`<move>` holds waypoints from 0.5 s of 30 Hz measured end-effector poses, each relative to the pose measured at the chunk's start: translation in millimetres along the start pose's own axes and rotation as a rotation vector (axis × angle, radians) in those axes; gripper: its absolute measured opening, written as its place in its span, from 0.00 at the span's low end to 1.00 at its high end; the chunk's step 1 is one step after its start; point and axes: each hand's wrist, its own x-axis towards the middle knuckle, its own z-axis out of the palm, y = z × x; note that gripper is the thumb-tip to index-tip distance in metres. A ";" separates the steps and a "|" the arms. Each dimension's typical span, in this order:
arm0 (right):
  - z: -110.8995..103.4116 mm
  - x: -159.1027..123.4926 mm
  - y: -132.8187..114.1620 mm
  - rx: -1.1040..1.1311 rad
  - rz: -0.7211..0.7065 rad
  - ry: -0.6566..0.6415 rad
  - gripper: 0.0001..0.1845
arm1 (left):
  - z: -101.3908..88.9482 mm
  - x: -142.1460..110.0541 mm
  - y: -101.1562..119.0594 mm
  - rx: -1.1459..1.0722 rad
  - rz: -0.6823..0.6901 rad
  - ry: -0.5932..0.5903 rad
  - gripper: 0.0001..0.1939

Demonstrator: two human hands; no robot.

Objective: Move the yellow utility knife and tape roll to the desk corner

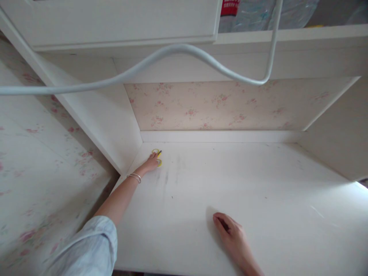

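Observation:
At the far left corner of the white desktop, my left hand reaches out with its fingers closed over a small pair of scissors with yellow handles. A short dark part shows beside the fingertips, and the hand covers the rest. A thin silver bangle circles that wrist. Near the front middle, my right hand is held in a loose fist, thumb against the index finger. Nothing shows in it, and it is apart from the scissors.
The white desktop has grey smudges and small dark specks. White panels close it in at both sides, with floral wallpaper behind. A pale cable crosses overhead, below a shelf holding clear plastic bottles.

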 end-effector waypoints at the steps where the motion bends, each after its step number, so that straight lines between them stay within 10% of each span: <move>1: -0.1 0.1 -0.3 0.000 -0.003 0.000 0.18 | -0.4 0.6 1.6 -0.005 -0.012 0.014 0.34; 9: 0.3 -0.8 -1.5 0.004 -0.022 0.020 0.18 | -15.4 -28.3 28.5 -0.048 -0.038 0.166 0.30; 15: 3.3 2.4 -3.5 -0.084 -0.041 -0.003 0.18 | 2.2 -99.2 100.1 -0.185 0.161 0.272 0.24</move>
